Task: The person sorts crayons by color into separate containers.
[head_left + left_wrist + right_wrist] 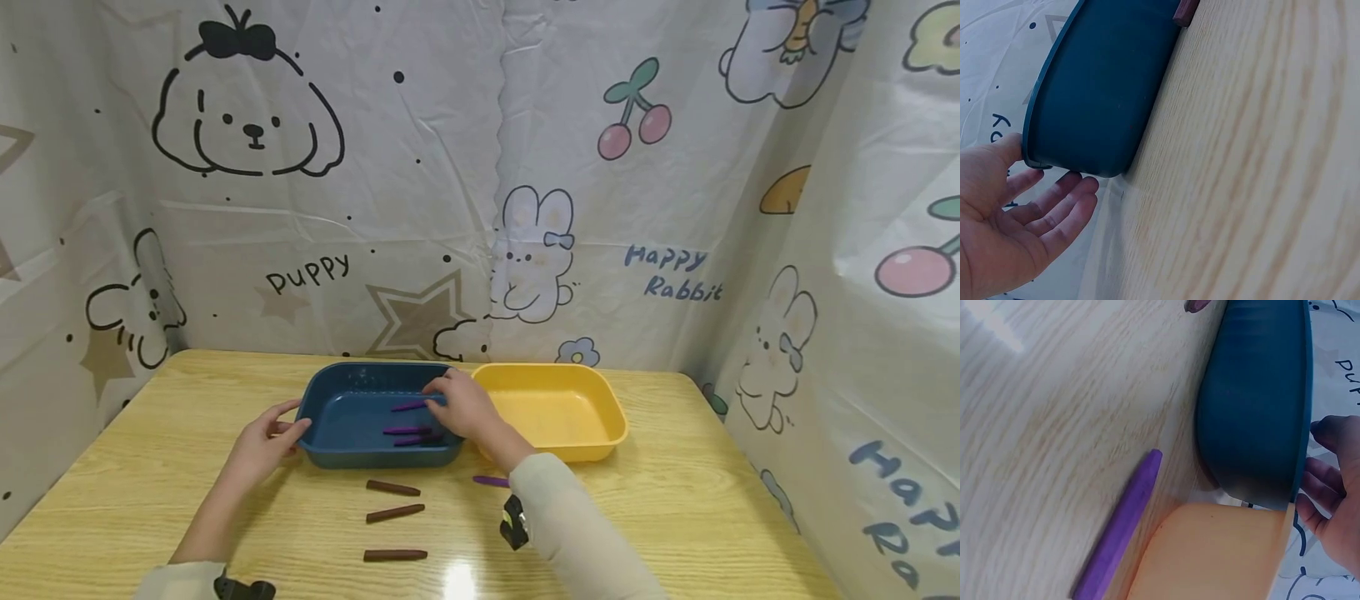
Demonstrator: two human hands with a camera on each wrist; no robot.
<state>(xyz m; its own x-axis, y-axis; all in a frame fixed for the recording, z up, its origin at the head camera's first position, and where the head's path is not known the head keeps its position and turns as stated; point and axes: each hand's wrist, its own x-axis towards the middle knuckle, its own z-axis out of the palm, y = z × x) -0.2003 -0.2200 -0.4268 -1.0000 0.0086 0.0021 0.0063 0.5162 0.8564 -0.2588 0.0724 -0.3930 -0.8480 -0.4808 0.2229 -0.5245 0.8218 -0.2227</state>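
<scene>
A dark blue plastic basin (360, 458) stands on the table, several purple crayons (405, 431) lying in its right part. My left hand (262, 442) grips its left end, thumb on the rim and the other fingers against the outer wall, as the left wrist view shows. Over the basin's right end reaches my right hand (468, 406), pinching one end of a purple crayon (407, 407) between thumb and finger. In the right wrist view that crayon is hidden behind the basin wall. Another purple crayon (1119, 528) lies on the table below my right forearm.
A yellow basin (558, 417) stands close against the blue one on the right. Three brown crayons, the nearest one (395, 555) included, lie on the wooden table (697, 500) in front. A printed cloth (420, 208) hangs behind and at both sides.
</scene>
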